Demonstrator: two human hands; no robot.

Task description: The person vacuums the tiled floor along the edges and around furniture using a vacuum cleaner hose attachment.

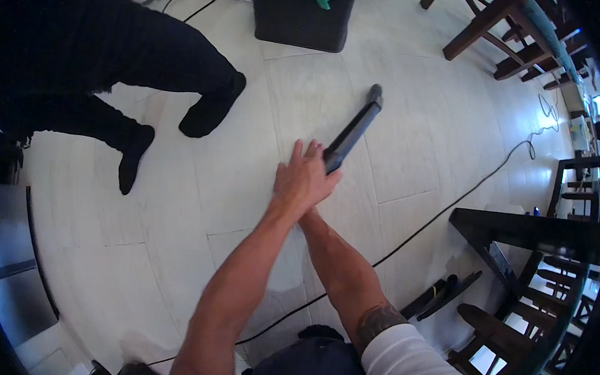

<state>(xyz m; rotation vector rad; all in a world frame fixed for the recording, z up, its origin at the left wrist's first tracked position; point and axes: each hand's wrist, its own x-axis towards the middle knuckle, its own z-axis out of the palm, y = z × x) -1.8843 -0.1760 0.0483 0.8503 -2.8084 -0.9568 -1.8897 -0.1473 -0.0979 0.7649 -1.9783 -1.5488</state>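
My left hand reaches over the pale floor, palm down, its fingers stretched out and apart. My right hand lies beneath it at the crossed wrists; its fingers are hidden. A long dark grey bar-shaped object with a rounded, knob-like far end lies slanting away to the upper right. Its near end meets the edge of my left hand, beside the thumb. Whether the hidden right hand grips it I cannot tell.
A person in dark trousers and socks stands at the left. A black bin with green cloth is at the top. A black cable crosses the tiled floor. Dark wooden furniture and black elongated objects are at the right.
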